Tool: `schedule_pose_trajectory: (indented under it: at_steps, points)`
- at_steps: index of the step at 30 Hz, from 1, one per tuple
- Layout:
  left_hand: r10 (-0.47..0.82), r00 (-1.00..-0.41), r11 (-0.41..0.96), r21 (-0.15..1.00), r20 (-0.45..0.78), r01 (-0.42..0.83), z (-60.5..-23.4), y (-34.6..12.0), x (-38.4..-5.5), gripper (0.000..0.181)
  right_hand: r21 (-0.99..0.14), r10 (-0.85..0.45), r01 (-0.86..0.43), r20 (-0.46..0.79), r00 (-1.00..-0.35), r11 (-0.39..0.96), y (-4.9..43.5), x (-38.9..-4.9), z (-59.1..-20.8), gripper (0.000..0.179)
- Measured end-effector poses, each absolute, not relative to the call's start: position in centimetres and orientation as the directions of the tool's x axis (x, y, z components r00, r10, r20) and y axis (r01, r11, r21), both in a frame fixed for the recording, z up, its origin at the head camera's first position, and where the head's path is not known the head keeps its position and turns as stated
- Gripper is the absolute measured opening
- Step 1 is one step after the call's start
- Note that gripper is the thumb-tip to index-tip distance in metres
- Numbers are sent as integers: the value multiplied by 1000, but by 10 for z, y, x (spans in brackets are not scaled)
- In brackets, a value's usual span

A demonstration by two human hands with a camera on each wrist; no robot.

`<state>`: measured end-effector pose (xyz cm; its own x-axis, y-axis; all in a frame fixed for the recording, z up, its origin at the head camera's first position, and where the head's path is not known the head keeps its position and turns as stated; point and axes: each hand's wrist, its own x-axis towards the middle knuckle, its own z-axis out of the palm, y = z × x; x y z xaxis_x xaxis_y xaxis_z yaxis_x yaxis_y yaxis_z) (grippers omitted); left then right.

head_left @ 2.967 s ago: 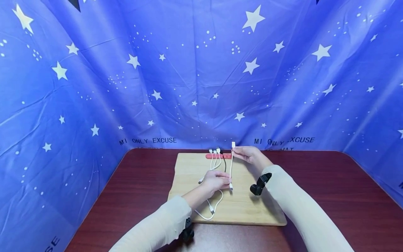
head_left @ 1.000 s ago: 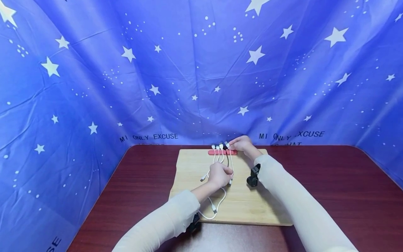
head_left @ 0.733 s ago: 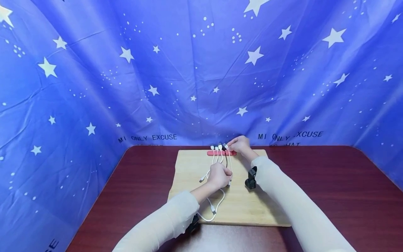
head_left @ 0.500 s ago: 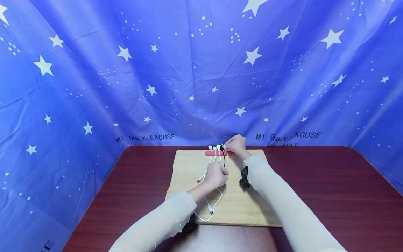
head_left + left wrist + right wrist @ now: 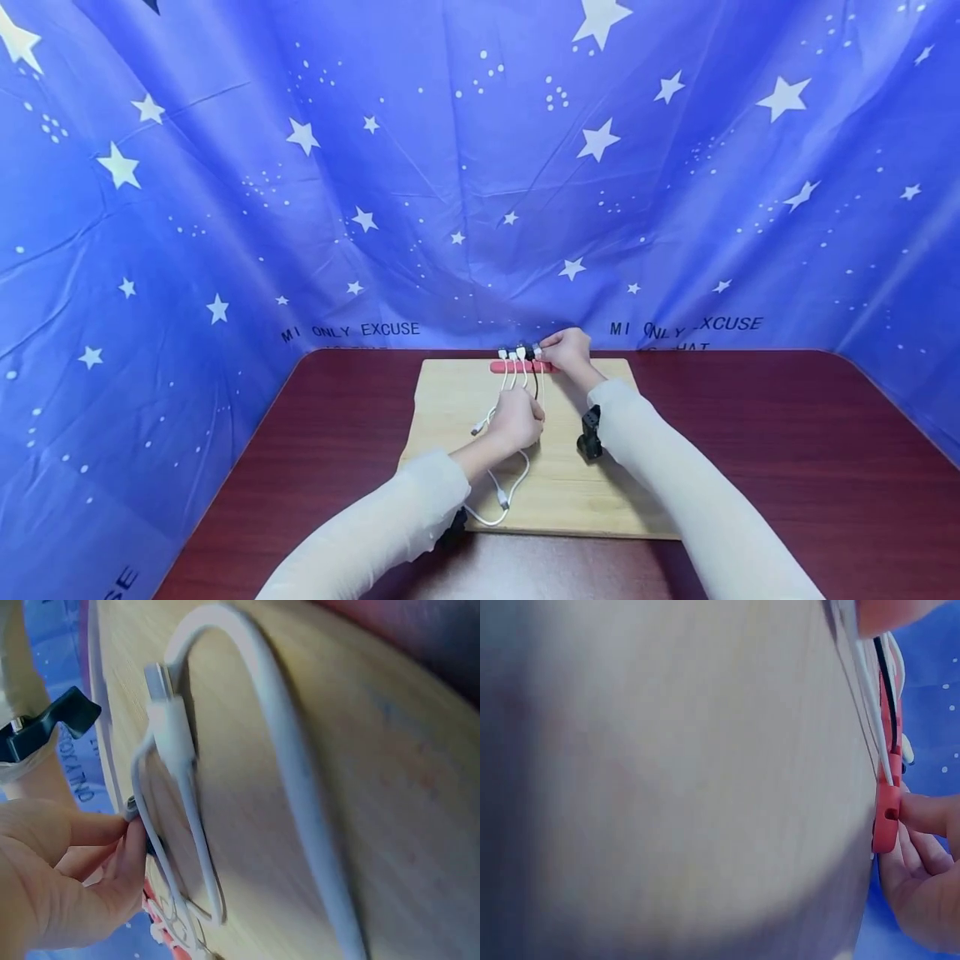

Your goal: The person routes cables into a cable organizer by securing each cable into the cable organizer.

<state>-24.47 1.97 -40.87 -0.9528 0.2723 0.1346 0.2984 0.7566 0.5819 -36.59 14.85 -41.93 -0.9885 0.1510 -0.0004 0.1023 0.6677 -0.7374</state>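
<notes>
A red cable holder (image 5: 498, 367) lies along the far edge of a wooden board (image 5: 442, 404). Several white cables and one black cable (image 5: 888, 682) run through its slots, their plugs sticking out beyond the far side. My right hand (image 5: 568, 350) pinches the far plug end of a white cable (image 5: 868, 701) at the holder's right part. Near the middle of the board my left hand (image 5: 516, 419) pinches the same cable's near end, whose connector tip (image 5: 131, 804) shows at the fingertips. Between the hands the cable stretches nearly straight, and in the right wrist view it meets the holder's slot.
A looped white cable (image 5: 489, 523) with a metal-tipped plug (image 5: 171, 735) lies on the near left of the board. Another small connector (image 5: 478, 429) sits left of my left hand. The dark red table (image 5: 330, 467) surrounds the board; a starry blue curtain (image 5: 465, 275) hangs behind.
My right hand has carried the white cable's plug end from above the board's right side to the far edge, beside the black cable. My left hand keeps its pinch, shifted slightly left and farther away.
</notes>
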Motion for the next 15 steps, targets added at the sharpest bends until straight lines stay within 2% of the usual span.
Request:
schedule_pose_trajectory:
  at_steps: [10, 15]
  points:
    - [270, -954, 794, 530, 133, 299, -410, 19, -245, 16, -750, 116, 62, 20, -993, 659, 148, -364, -418, 24]
    - [270, -957, 809, 514, 104, 284, -411, 18, -246, 7, -776, 91, 69, -14, -996, 627, 152, -362, -422, 27]
